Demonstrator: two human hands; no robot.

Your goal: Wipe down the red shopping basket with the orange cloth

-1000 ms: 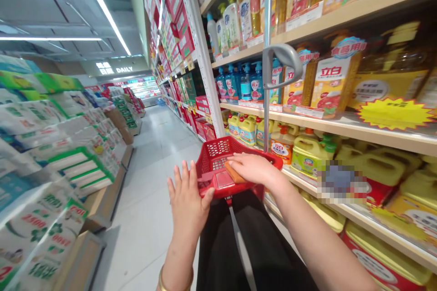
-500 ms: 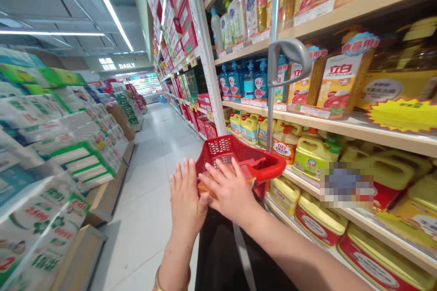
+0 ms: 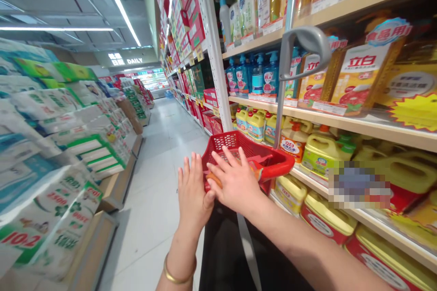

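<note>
My left hand [image 3: 194, 193] is stretched out flat, fingers up, at the near left edge of a red shopping basket [image 3: 228, 138]. Over the basket's near side my right hand [image 3: 236, 177] is spread open, palm down, its thumb close to the left one. An orange item [image 3: 215, 180] shows partly beneath the right fingers; the hand covers most of it, so its kind stays hidden. A red handle [image 3: 278, 168] juts out on the basket's right side. Behind it rises a metal pull rod with a grey grip [image 3: 303, 52].
Shelves on the right carry yellow detergent jugs [image 3: 317, 152], blue pump bottles [image 3: 257, 75] and boxed bottles [image 3: 358, 77]. Stacked tissue packs [image 3: 51, 213] line the left on low wooden platforms [image 3: 92, 254]. A pale tiled aisle [image 3: 153, 145] runs ahead between them.
The view has shifted slightly, so shelves, basket and hands sit a little farther right. Both hands keep nearly the same spread pose over the basket.
</note>
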